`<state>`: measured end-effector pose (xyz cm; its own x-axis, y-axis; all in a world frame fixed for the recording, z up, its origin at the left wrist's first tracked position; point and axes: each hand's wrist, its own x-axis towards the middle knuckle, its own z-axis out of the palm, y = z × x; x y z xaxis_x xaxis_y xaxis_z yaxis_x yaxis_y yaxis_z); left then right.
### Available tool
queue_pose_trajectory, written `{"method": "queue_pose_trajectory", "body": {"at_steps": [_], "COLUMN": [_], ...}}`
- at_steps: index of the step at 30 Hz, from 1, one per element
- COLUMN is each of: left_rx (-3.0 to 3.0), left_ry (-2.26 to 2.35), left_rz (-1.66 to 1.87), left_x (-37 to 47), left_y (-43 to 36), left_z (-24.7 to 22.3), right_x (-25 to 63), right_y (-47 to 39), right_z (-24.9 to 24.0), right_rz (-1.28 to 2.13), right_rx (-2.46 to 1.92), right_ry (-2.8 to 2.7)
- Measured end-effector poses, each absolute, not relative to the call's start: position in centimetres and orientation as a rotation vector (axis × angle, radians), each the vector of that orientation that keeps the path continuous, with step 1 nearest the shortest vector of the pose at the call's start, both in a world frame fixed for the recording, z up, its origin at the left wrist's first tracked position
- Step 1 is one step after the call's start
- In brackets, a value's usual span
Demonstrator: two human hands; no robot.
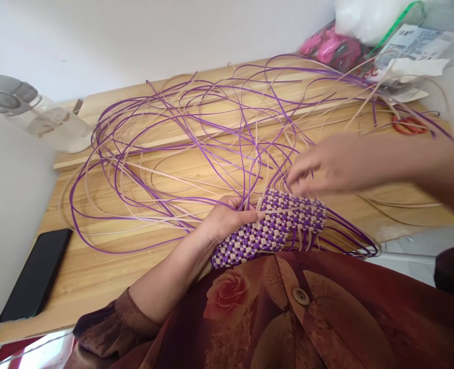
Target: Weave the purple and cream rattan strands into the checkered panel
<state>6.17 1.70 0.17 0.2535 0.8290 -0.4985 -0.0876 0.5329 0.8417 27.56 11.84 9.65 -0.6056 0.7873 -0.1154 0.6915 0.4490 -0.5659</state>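
Note:
A purple and beige checkered woven piece (pixel 275 225) of plastic strips rests at the table's front edge against my shirt. My left hand (pixel 227 220) grips its left side, thumb on top and fingers behind. Long loose purple and beige strips (pixel 161 128) fan out from its upper edge across the table. A pale strip (pixel 288 210) lies across the weave to the right of my left thumb. My right hand (pixel 322 166), blurred by motion, hovers at the upper right edge with curled fingers; whether it holds a strip cannot be made out. More strips (pixel 350 236) bend off its right side.
On the wooden table (pixel 92 261) a black phone (pixel 38 274) lies at the left. A clear bottle with a grey lid (pixel 45 118) stands back left. Red-handled scissors (pixel 409 124), a bag with pink contents (pixel 334 46) and a printed packet (pixel 419 46) are back right.

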Motion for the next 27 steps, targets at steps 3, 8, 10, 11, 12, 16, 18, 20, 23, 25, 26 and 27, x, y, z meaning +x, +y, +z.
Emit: {"method": "queue_pose_trajectory", "body": {"at_steps": [3,8,10,11,12,16,18,20,23,25,26,27], "left_rx": [0.782,0.83,0.841,0.846,0.853,0.877,0.874,0.887,0.934,0.945,0.943,0.943], "left_ry": [1.149,1.146,1.142,1.142,1.143,1.153,1.143,1.126,1.109,1.111,1.11,1.108], "left_rz": [0.722,0.735,0.749,0.756,0.761,0.76,0.758,0.774,0.795,0.79,0.787,0.788], "left_x": [6.2,6.2,6.1,6.1,6.1,6.1,6.1,6.1,6.1,6.1,6.1,6.1], "left_y": [1.7,1.8,1.8,1.7,1.7,1.6,1.6,1.6,1.6,1.6,1.6,1.7], "left_z": [0.3,0.2,0.1,0.1,0.1,0.2,0.2,0.2,0.1,-0.1,-0.1,-0.2], "right_x": [27.9,28.6,28.9,29.0,29.2,29.2,28.5,27.5,26.0,25.5,25.4,25.4], "right_y": [10.4,7.9,7.4,7.3,7.2,6.4,5.9,5.5,5.7,6.3,6.6,6.8], "right_z": [8.5,9.1,9.1,9.0,8.9,8.9,9.0,8.7,7.2,6.1,5.6,5.2], "right_rz": [0.931,1.123,1.107,1.065,1.032,1.33,1.584,1.711,1.658,1.584,1.574,1.58], "right_rx": [-0.957,-0.941,-1.053,-1.107,-1.146,-1.115,-0.956,-0.804,-0.891,-1.051,-1.114,-1.16], "right_ry": [-2.943,-2.979,-2.954,-2.931,-2.905,-2.716,-2.535,-2.383,-2.222,-2.136,-2.111,-2.099]}}
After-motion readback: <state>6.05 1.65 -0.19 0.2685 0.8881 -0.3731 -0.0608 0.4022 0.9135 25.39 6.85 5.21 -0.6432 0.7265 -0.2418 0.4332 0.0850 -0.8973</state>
